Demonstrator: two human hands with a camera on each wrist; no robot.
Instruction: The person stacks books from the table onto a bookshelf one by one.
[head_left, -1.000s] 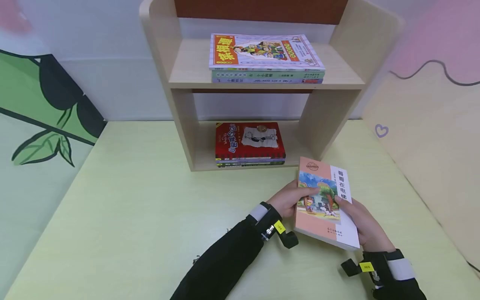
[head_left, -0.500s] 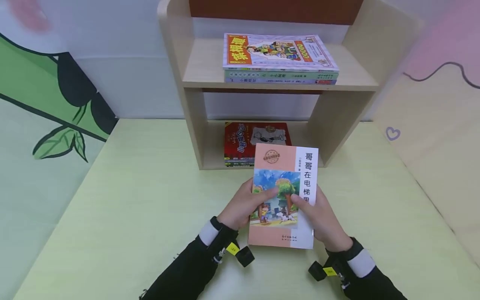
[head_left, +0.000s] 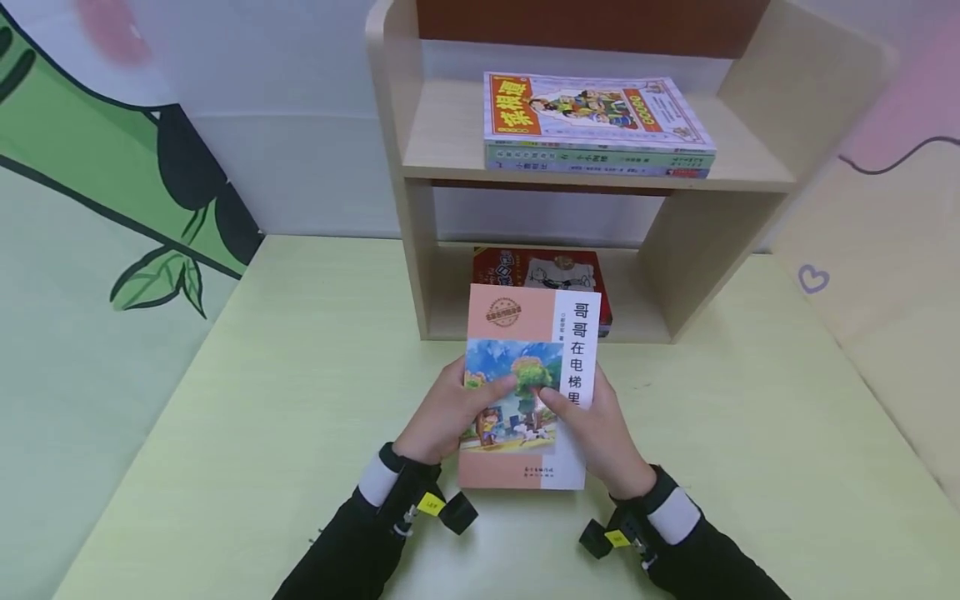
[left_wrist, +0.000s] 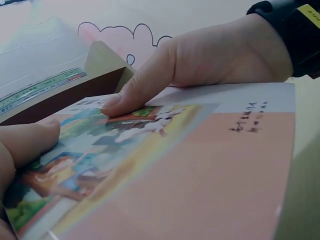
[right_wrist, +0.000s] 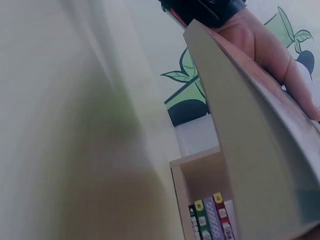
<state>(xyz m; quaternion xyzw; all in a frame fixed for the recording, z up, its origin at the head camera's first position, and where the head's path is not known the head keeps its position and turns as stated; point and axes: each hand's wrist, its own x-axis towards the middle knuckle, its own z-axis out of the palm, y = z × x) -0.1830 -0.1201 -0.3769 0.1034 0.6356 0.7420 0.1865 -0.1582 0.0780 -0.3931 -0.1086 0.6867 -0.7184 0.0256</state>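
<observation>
A pink and white paperback book point(head_left: 504, 471) with a painted scene on its cover is held in both hands before the bookshelf. My left hand point(head_left: 448, 412) grips its left edge, and my right hand point(head_left: 606, 437) the right edge. Both thumbs lie on the cover picture, tips pointing toward each other; the other fingers are hidden behind the book. In the left wrist view the cover point(left_wrist: 215, 175) faces up, tilted, with the right thumb pressing on it. From the right wrist the thick block of page edges point(right_wrist: 230, 125) shows.
The two-tier wooden bookshelf point(head_left: 750, 167) stands at the table's back. Its upper shelf bears a stack of books point(head_left: 592, 117). In the lower compartment lie red-topped books point(head_left: 495, 265), partly hidden by the held book. The pale table point(head_left: 262, 400) meets painted walls.
Both hands have carried the book leftward, from near the shelf's right side to before the lower compartment. The book has turned from slanted to nearly straight. The head view has shifted left.
</observation>
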